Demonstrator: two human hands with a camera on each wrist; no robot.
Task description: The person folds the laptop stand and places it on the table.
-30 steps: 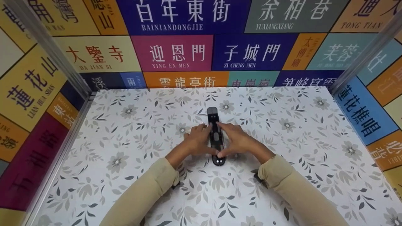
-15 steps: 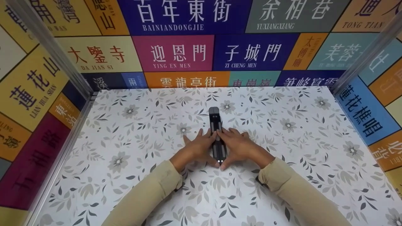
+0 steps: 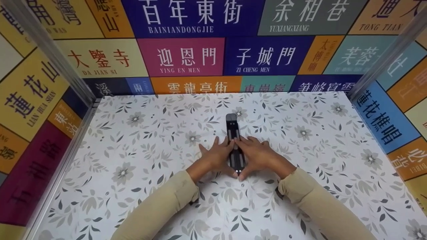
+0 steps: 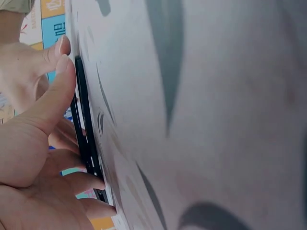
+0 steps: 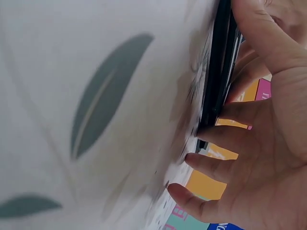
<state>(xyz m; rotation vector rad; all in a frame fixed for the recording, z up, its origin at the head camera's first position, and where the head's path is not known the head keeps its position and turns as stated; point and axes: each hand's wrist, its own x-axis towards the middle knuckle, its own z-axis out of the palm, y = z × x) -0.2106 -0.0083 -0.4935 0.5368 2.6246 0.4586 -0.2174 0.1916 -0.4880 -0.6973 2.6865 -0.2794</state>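
A long, narrow black folding stand, perhaps a laptop stand, lies on the table pointing away from me. It has rounded ends and two silvery dots at each end. In the wrist views it appears as two thin layered bars. My left hand touches it from the left and my right hand from the right. Both thumbs lie by its near end, and the index fingertips meet over its middle. The other fingers of both hands are spread, some tips on the table beside it. The hands hide the stand's middle edges.
The white table carries a grey leaf and flower print. Panels with Chinese lettering stand behind it and along both sides, with metal posts at the corners.
Both hands have slid toward me along the stand, bringing the thumbs to its near end and the index fingertips together. In the last half second, stand and hands have shifted slightly right.
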